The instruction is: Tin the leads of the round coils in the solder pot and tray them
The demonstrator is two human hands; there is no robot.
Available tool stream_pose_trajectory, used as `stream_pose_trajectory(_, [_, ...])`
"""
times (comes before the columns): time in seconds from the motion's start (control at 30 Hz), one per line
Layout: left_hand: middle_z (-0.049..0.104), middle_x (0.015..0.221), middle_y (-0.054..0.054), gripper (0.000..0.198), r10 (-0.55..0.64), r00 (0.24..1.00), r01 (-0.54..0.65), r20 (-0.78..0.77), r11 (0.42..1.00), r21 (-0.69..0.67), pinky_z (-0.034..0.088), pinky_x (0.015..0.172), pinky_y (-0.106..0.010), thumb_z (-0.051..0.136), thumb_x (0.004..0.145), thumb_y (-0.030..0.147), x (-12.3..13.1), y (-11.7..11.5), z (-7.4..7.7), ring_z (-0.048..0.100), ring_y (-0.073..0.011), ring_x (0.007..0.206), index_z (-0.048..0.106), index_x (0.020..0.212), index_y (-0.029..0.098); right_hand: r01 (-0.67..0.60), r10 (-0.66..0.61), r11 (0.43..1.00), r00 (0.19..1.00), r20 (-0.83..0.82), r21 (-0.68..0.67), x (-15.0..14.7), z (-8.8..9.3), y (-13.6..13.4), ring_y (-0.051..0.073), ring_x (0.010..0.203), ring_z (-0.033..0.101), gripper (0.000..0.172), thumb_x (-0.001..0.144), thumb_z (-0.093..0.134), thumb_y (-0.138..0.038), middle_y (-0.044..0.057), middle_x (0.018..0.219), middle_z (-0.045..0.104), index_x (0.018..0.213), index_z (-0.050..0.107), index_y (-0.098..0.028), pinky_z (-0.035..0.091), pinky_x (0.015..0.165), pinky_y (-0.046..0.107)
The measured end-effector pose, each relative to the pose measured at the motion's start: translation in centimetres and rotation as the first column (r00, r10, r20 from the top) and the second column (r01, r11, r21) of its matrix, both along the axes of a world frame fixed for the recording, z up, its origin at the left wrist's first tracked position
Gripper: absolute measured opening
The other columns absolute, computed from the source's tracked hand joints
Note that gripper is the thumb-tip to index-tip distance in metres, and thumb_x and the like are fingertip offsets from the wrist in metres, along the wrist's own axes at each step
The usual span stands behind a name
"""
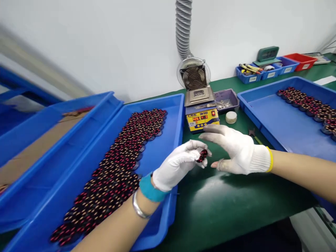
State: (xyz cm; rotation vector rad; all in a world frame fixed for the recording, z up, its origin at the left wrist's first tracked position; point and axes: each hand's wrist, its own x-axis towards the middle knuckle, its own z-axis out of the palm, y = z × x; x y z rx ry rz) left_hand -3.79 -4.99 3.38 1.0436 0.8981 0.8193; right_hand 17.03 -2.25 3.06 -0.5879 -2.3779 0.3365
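Note:
My left hand (181, 163), in a white glove with a teal cuff, is closed round a small dark coil with red windings (202, 155), held over the green mat. My right hand (236, 148), in a white glove with a yellow cuff, hovers just right of it with fingers stretched out and nothing in it. Below and left of my left hand, a blue tray (168, 140) holds a long band of several similar coils (115, 175).
A yellow solder pot (201, 117) with a red digit display stands behind my hands, under a fan and grey duct (183, 28). A second blue tray (283, 122) with coils lies at right. A small white jar (231, 117), a grey dish (225, 99) and parts bins (273, 68) sit behind.

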Motion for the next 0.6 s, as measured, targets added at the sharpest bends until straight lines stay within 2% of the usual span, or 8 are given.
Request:
stream_pose_trajectory(0.1, [0.062, 0.081, -0.003, 0.028, -0.035, 0.998, 0.037, 0.053, 0.999, -0.039, 0.047, 0.066, -0.032, 0.065, 0.07, 0.021, 1.1, 0.4, -1.0, 0.059, -0.0168, 0.069, 0.06, 0.098, 0.016, -0.003, 0.002, 1.0, 0.994, 0.106, 0.004, -0.1, 0.1, 0.1, 0.029, 0.121, 0.044, 0.052, 0.077, 0.067, -0.028, 0.015, 0.134, 0.045, 0.126, 0.053, -0.013, 0.041, 0.099, 0.043])
stream_pose_trajectory(0.17, [0.06, 0.075, 0.0, 0.042, -0.052, 0.996, 0.054, 0.067, 0.998, -0.037, 0.047, 0.064, -0.032, 0.064, 0.071, 0.019, 1.1, 0.4, -1.2, 0.059, -0.0164, 0.066, 0.055, 0.112, 0.018, 0.012, -0.008, 1.0, 0.987, 0.161, -0.023, -0.2, 0.2, 0.1, 0.028, 0.116, 0.048, 0.043, 0.078, 0.067, -0.025, 0.014, 0.129, 0.05, 0.118, 0.058, -0.013, 0.043, 0.096, 0.042])
stream_pose_trajectory(0.3, [0.058, 0.07, 0.001, 0.068, -0.055, 0.996, 0.06, 0.063, 0.995, -0.079, 0.048, 0.064, -0.034, 0.062, 0.072, 0.019, 0.7, 0.0, -0.8, 0.06, -0.0179, 0.063, 0.036, 0.136, 0.017, 0.059, -0.042, 0.995, 0.977, 0.211, -0.075, 0.1, 0.2, 0.3, 0.024, 0.099, 0.058, 0.012, 0.081, 0.067, -0.026, 0.009, 0.111, 0.061, 0.081, 0.065, -0.014, 0.047, 0.086, 0.038])
stream_pose_trajectory(0.37, [0.059, 0.072, 0.0, 0.075, -0.024, 0.997, 0.031, 0.067, 0.993, -0.112, 0.048, 0.063, -0.034, 0.06, 0.072, 0.019, 0.6, 0.0, -0.7, 0.061, -0.0185, 0.064, 0.029, 0.14, 0.014, 0.114, -0.086, 0.984, 0.977, 0.197, -0.134, 0.4, 0.3, 0.3, 0.021, 0.092, 0.06, 0.017, 0.081, 0.067, -0.029, 0.006, 0.105, 0.063, 0.071, 0.062, -0.015, 0.048, 0.077, 0.033])
stream_pose_trajectory(0.43, [0.06, 0.073, 0.0, 0.078, -0.024, 0.997, 0.035, 0.074, 0.989, -0.144, 0.049, 0.062, -0.034, 0.06, 0.073, 0.019, 0.6, 0.0, -0.8, 0.061, -0.0183, 0.063, 0.026, 0.143, 0.014, 0.179, -0.144, 0.955, 0.977, 0.157, -0.235, 0.4, 0.4, 0.1, 0.019, 0.091, 0.06, 0.015, 0.076, 0.071, -0.031, 0.003, 0.107, 0.062, 0.081, 0.064, -0.018, 0.049, 0.07, 0.029])
stream_pose_trajectory(0.47, [0.06, 0.074, -0.001, 0.079, -0.033, 0.996, 0.045, 0.079, 0.987, -0.153, 0.049, 0.061, -0.034, 0.06, 0.073, 0.019, 0.7, 0.1, -1.0, 0.061, -0.0181, 0.062, 0.025, 0.143, 0.015, 0.189, -0.153, 0.935, 0.978, 0.142, -0.298, 0.4, 0.4, -0.1, 0.019, 0.092, 0.061, 0.023, 0.074, 0.072, -0.03, 0.002, 0.109, 0.062, 0.093, 0.065, -0.021, 0.049, 0.07, 0.028])
stream_pose_trajectory(0.53, [0.061, 0.081, -0.002, 0.08, -0.056, 0.996, 0.068, 0.073, 0.983, -0.172, 0.05, 0.061, -0.034, 0.062, 0.073, 0.019, 0.8, 0.1, -1.3, 0.061, -0.0177, 0.063, 0.026, 0.144, 0.019, 0.141, -0.096, 0.896, 0.988, 0.125, -0.421, 0.2, 0.4, -0.3, 0.018, 0.094, 0.061, 0.044, 0.074, 0.07, -0.025, 0.0, 0.112, 0.061, 0.116, 0.06, -0.025, 0.05, 0.073, 0.027])
stream_pose_trajectory(0.6, [0.063, 0.094, -0.005, 0.08, -0.083, 0.995, 0.092, 0.054, 0.979, -0.18, 0.052, 0.062, -0.036, 0.063, 0.073, 0.021, 0.9, 0.1, -1.5, 0.061, -0.0176, 0.064, 0.026, 0.144, 0.021, 0.062, 0.003, 0.856, 0.992, 0.125, -0.513, 0.1, 0.4, -0.5, 0.016, 0.092, 0.062, 0.046, 0.077, 0.064, -0.019, 0.0, 0.111, 0.063, 0.122, 0.058, -0.026, 0.05, 0.074, 0.025])
